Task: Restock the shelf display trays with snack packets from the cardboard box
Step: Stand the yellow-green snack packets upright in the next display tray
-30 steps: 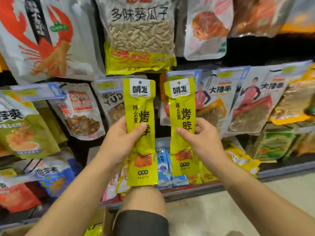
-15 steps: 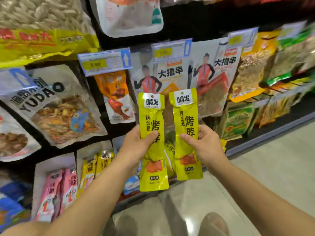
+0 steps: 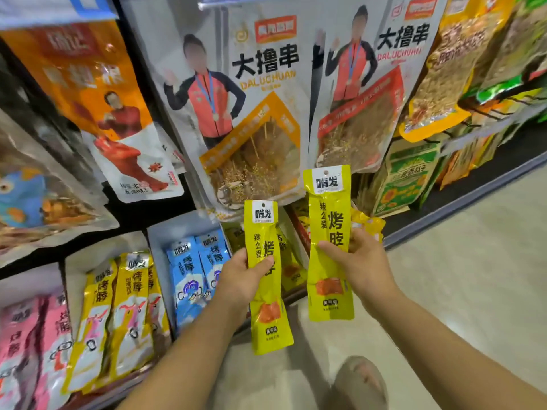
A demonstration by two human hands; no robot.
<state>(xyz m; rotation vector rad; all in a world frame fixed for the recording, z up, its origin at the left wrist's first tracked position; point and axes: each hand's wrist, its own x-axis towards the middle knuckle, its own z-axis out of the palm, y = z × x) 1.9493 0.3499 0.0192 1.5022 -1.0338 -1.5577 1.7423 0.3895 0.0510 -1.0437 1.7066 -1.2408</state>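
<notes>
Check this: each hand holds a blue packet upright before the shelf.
Not blue: the left packet in the left hand and the right packet in the right hand are yellow, upright before the shelf, per the head view.

Your left hand (image 3: 236, 279) grips a yellow packet (image 3: 268, 321) upright, just to the right of the blue-packet tray (image 3: 177, 224). Your right hand (image 3: 365, 267) holds a second yellow packet (image 3: 328, 226), farther right of this tray and a little higher. To the left of the tray stand orange-yellow packets (image 3: 130, 306), then pink packets (image 3: 35, 335). Above the tray hangs a large grey bag (image 3: 260, 113).
</notes>
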